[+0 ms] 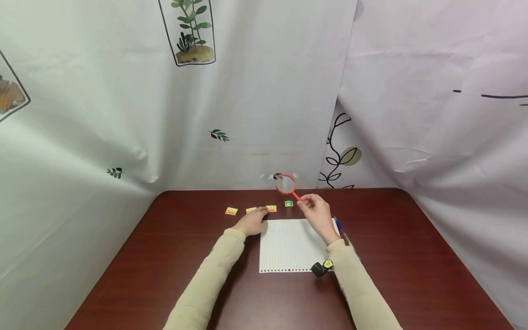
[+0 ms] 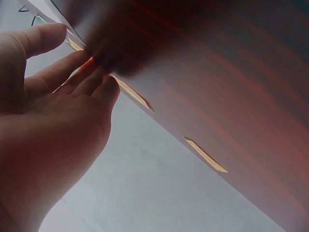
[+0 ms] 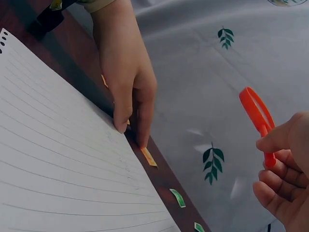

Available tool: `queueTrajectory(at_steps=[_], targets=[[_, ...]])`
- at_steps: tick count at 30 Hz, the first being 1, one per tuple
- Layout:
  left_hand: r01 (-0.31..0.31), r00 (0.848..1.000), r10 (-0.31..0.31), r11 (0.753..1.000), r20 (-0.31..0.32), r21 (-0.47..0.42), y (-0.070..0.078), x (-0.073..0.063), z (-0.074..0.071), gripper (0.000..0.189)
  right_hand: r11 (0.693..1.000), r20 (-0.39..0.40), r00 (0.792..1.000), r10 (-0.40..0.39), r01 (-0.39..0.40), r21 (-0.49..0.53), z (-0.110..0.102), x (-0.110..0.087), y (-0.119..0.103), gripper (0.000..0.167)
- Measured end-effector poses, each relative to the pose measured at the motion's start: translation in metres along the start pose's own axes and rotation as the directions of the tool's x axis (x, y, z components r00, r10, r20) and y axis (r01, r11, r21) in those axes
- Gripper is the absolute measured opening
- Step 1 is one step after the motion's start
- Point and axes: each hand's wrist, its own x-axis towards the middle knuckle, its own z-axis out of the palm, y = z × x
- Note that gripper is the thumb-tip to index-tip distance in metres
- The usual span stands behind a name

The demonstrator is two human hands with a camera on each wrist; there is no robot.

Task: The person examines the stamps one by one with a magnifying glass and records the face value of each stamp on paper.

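Raised over the far side of the table, my right hand (image 1: 318, 214) pinches the handle of a red magnifying glass (image 1: 296, 196), its ring pointing up and to the left. My left hand (image 1: 252, 223) reaches to the row of small cards, fingers mostly straight and fingertips right at an orange card (image 1: 271, 208). Another orange card (image 1: 250, 210) is partly covered by that hand, and a third orange card (image 1: 231, 211) lies farther left. A green card (image 1: 288, 203) sits at the right of the row, below the magnifying glass in the head view.
A lined sheet of paper (image 1: 288, 247) with punched holes lies between my forearms. Beside its right edge is a blue-capped pen (image 1: 338, 224), partly behind my right wrist. A small black device (image 1: 319, 270) is at my right sleeve. A printed white curtain (image 1: 264, 114) hangs behind the table.
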Motion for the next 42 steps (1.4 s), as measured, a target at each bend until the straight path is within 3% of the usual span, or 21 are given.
queueTrajectory(at_steps=[10,17,31,42], targets=[[0.004,1.0,-0.004,1.0,-0.013,0.011,-0.002,0.001,0.004,0.049,0.999,0.038,0.999,0.024,-0.023,-0.024,0.007,-0.003,0.016,0.014],[-0.001,1.0,0.001,1.0,-0.02,0.002,-0.002,0.002,0.004,0.047,0.998,0.088,0.994,0.064,-0.066,0.018,0.011,-0.005,0.021,0.014],[-0.016,1.0,0.017,1.0,-0.024,0.027,-0.003,0.008,0.001,0.048,0.998,0.157,0.985,0.065,-0.06,-0.033,0.021,-0.005,0.03,0.011],[0.001,1.0,-0.001,1.0,-0.025,-0.002,-0.001,0.003,0.001,0.051,0.997,0.179,0.98,0.081,-0.081,-0.006,0.025,-0.01,0.035,0.009]])
